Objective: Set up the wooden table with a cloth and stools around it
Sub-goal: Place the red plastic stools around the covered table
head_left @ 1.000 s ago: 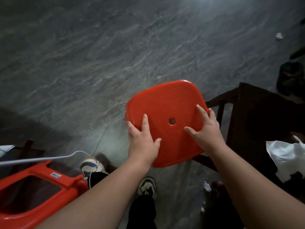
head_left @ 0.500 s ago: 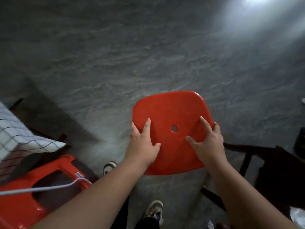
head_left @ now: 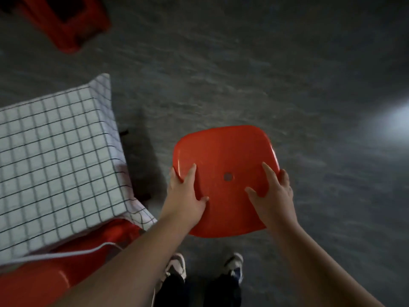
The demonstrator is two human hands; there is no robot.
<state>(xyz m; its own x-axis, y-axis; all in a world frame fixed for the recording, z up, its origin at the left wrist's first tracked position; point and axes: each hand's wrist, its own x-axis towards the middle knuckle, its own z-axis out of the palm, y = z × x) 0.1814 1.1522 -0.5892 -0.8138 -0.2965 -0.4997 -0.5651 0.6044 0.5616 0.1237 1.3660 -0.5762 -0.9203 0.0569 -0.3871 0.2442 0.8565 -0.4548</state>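
Above the grey marbled stone floor (head_left: pixel 243 74), both hands are gripping a red plastic stool with a rounded square seat (head_left: pixel 223 165) that has a small round hole in its middle. The left hand (head_left: pixel 186 196) is clamping the seat's left edge, with its fingers lying on the top surface and its thumb pointing in toward the hole. The right hand (head_left: pixel 273 196) is holding the right edge in the same way, fingers spread over the top and partly curling around the rim. Only the seat is showing; its legs are hidden underneath, so whether it is touching the floor cannot be told.

To the left of the held stool, the table is sitting under a white cloth with a thin dark grid pattern (head_left: pixel 55 162), whose corner is hanging down near the left forearm. The table's own surface is covered by this cloth. A second red plastic stool (head_left: pixel 44 282) is poking out from below the cloth's near edge at the lower left, and a white cord (head_left: pixel 66 254) is running across it. A third red plastic stool (head_left: pixel 66 23) is lying at the upper left, well apart from the others and blurred.

Below the held seat, the person's two sneakers (head_left: pixel 234 264) and dark trouser legs are standing on the floor. A bright patch of light is glaring on the floor at the right edge.
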